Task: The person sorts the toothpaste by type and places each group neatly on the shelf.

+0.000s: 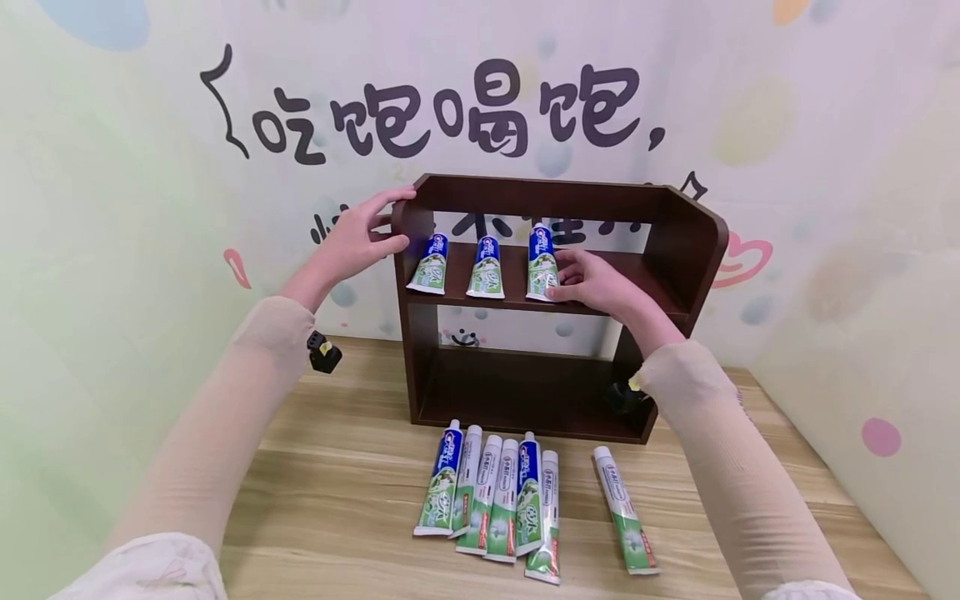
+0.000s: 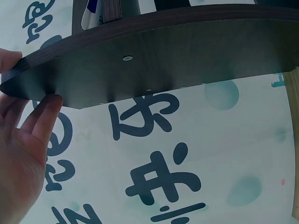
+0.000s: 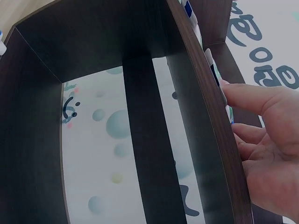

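Note:
A dark brown two-tier wooden shelf (image 1: 517, 371) stands on the table. My left hand (image 1: 351, 243) grips the upper edge of its left side panel (image 2: 154, 65), thumb on one face and fingers on the other. On the upper tier, my right hand (image 1: 597, 285) holds a blue, white and green toothpaste tube (image 1: 540, 254) by its lower right side, the thumb near the flat end. The tube leans back with its cap end up. To its left, two similar toothpaste tubes, a middle one (image 1: 487, 265) and a leftmost one (image 1: 431, 267), lean the same way, spaced apart.
Several toothpaste tubes lie overlapping in front of the shelf, including a blue-topped one (image 1: 442, 483) and slimmer white-and-green ones (image 1: 504, 508). Another slim tube (image 1: 626, 517) lies apart on the right. The wood-grain table (image 1: 330, 483) meets a printed wall (image 1: 300, 50) behind.

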A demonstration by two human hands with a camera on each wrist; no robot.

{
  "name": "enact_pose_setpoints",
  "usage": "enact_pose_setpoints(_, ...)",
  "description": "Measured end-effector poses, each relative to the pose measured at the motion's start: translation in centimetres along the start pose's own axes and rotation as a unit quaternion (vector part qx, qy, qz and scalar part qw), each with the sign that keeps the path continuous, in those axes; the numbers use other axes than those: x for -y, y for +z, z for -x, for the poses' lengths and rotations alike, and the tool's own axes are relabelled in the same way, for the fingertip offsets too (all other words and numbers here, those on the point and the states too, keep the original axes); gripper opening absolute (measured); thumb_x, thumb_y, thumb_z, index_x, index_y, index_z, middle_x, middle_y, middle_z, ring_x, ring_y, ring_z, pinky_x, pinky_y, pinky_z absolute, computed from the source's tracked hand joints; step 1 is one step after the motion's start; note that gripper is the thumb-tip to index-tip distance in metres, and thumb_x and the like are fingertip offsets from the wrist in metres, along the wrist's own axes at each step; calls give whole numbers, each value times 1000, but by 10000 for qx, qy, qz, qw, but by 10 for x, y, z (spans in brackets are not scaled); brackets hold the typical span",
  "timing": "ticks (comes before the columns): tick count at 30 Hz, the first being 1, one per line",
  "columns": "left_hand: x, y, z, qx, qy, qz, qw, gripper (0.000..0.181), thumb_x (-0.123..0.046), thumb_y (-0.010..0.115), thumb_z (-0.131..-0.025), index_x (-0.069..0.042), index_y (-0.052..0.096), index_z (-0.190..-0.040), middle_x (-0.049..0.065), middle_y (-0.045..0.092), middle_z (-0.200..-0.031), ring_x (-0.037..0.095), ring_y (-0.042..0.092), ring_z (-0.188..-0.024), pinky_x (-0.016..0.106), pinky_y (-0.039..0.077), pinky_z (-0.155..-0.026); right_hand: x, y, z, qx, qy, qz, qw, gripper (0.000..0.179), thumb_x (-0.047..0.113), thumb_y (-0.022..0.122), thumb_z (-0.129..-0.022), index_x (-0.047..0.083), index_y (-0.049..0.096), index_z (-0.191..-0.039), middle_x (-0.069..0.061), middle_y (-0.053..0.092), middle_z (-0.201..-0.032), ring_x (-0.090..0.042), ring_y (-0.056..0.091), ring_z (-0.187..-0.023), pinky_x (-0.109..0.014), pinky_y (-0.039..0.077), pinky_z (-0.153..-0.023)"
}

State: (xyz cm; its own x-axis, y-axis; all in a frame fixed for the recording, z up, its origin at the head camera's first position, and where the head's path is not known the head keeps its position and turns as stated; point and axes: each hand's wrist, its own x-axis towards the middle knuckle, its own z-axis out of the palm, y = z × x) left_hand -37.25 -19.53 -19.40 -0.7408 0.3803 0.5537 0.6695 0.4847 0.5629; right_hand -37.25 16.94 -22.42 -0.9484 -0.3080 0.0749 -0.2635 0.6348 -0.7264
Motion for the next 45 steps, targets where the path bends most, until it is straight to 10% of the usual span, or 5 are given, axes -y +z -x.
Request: enact_pose_setpoints(45,0,-4,2,61,-81,-214,9997,58,-9,63,-93,-15,44,-147,2,37,-160,40,48,-138,50,48,-108,-7,2,1,-60,-123,232,9996,63,30,66,-94,10,41,-149,-17,50,-140,-31,45,-121,-44,45,-106)
